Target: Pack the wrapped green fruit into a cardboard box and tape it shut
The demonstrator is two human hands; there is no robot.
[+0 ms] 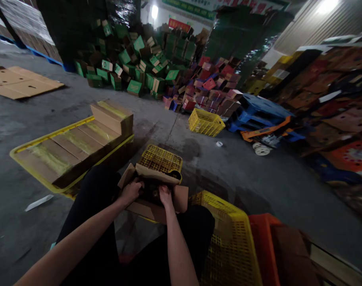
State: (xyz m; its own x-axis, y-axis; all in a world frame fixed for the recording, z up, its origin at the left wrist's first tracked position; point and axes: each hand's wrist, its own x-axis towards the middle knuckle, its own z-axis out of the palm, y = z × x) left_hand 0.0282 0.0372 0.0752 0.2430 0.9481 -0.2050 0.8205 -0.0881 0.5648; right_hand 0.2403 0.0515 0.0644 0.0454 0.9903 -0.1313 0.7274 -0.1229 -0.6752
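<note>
An open cardboard box [181, 198] with raised flaps stands before me between my knees, over an upturned yellow crate [160, 159]. Both hands reach into it. My left hand [133, 191] is at the box's left side, its fingers curled against the dark contents. On the right, my right hand [165, 195] dips in with fingers bent together and their tips hidden. The dark contents [153, 192] are too dim to name. A yellow roll of tape [176, 174] appears to lie just behind the box.
To the left, a yellow crate [70, 190] holds several taped cartons [69, 145]. Another yellow crate [233, 222] and a red crate [264, 238] flank my right leg. Farther off are a small yellow crate [206, 122], a pallet jack [266, 131], blue pallets [258, 109] and heaped green boxes [135, 87].
</note>
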